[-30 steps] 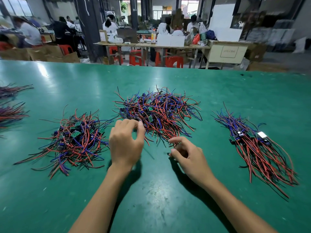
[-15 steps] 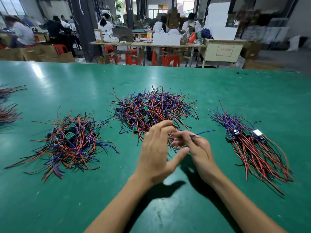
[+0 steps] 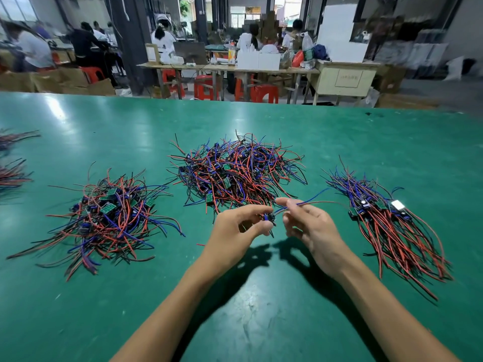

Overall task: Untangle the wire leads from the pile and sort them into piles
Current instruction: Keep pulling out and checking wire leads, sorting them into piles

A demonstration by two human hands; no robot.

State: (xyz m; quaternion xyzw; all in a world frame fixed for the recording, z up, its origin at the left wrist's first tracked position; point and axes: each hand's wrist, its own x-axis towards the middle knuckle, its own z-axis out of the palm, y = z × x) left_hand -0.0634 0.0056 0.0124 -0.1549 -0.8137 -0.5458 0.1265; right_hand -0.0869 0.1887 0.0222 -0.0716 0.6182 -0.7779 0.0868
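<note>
A tangled pile [image 3: 239, 169] of red, blue and black wire leads with small green boards lies at the table's middle. A looser pile [image 3: 109, 212] lies to its left, and a combed pile [image 3: 386, 220] with aligned leads lies to the right. Just in front of the middle pile, my left hand [image 3: 235, 231] pinches the small board end of one wire lead [image 3: 311, 202]. My right hand [image 3: 311, 226] pinches that lead's blue and red wires, which stretch out to the right above the table.
The green table [image 3: 261, 309] stretches wide in front of me. More wire bundles [image 3: 13, 163] lie at the far left edge. Beyond the table's far edge are workbenches, red stools, boxes and seated people.
My left hand came over from the left pile to meet my right hand. Together they lifted one lead from the middle pile, and now hold it stretched between them.
</note>
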